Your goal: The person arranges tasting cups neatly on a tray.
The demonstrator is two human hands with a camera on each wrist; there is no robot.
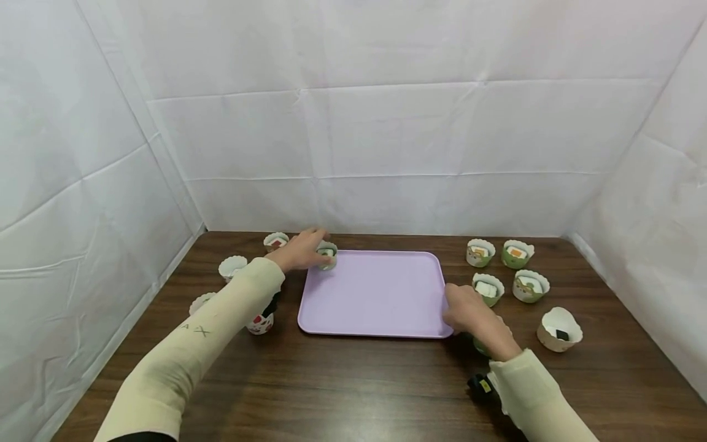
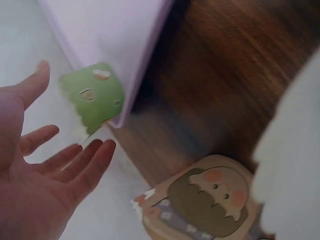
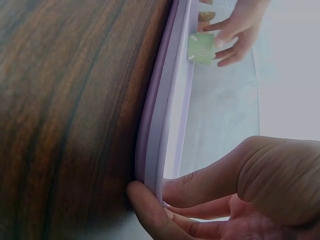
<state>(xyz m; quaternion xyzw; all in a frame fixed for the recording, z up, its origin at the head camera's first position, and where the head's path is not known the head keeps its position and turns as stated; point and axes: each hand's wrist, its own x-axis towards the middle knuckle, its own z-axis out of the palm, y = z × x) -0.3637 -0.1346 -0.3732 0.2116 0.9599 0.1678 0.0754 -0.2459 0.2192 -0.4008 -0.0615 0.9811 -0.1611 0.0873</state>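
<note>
A lilac tray (image 1: 375, 294) lies on the dark wooden table. On its far left corner stands a green paper baking cup (image 1: 328, 261) with a pale piece inside. My left hand (image 1: 304, 250) is beside this cup; in the left wrist view its fingers (image 2: 92, 172) are spread, with a gap between them and the green cup (image 2: 95, 97). At the tray's near right corner, my right hand (image 1: 469, 310) pinches the rim between thumb and finger, as the right wrist view shows at the tray edge (image 3: 162, 125).
Several green cups (image 1: 527, 286) with white or orange pieces stand right of the tray, along with a pale cup (image 1: 559, 331) holding a black piece. Left of it are more cups, including a red-patterned one (image 1: 261, 324), partly hidden by my forearm. White cloth walls (image 1: 386, 135) enclose the table.
</note>
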